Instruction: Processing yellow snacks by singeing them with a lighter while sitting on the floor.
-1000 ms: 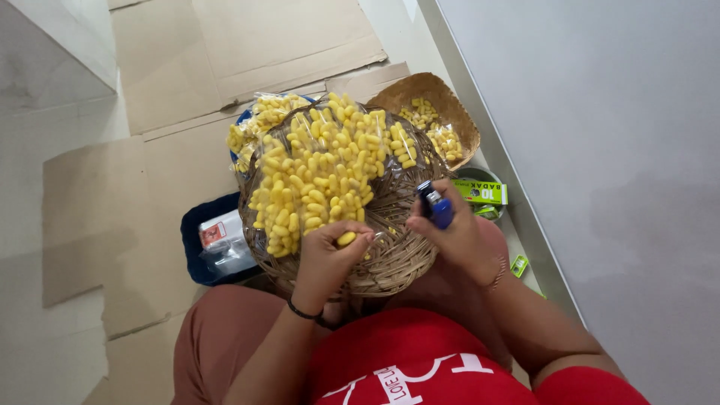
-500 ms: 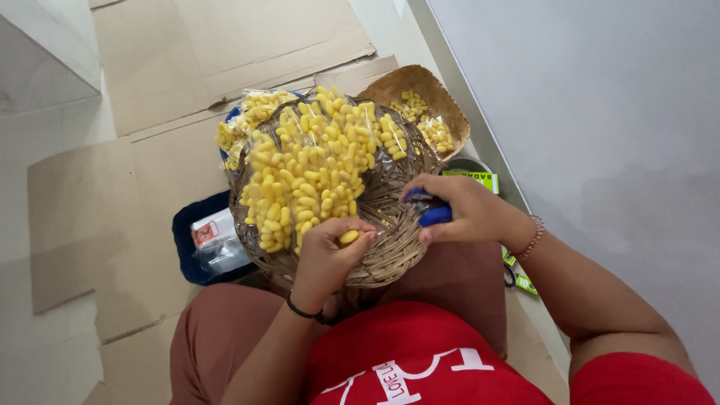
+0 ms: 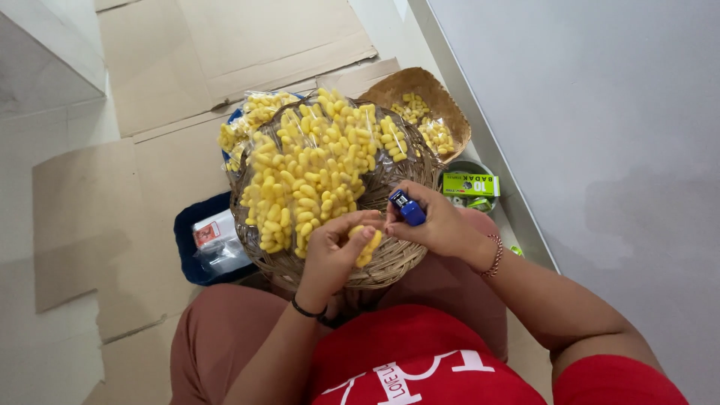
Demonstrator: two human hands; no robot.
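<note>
A round woven basket rests on my lap, heaped with small clear packets of yellow puffed snacks. My left hand pinches one small packet of yellow snacks over the basket's near rim. My right hand grips a small blue stapler, its nose close to the packet's top. The two hands touch at the fingertips.
A second woven tray with a few snack packets lies at the far right. A green box sits in a small round tub beside the wall. A dark blue container with plastic wrappers is at my left. Flattened cardboard covers the floor.
My right hand has brought the blue stapler leftward, from the basket's right rim to my left hand's packet. The left hand has lifted the packet slightly off the rim.
</note>
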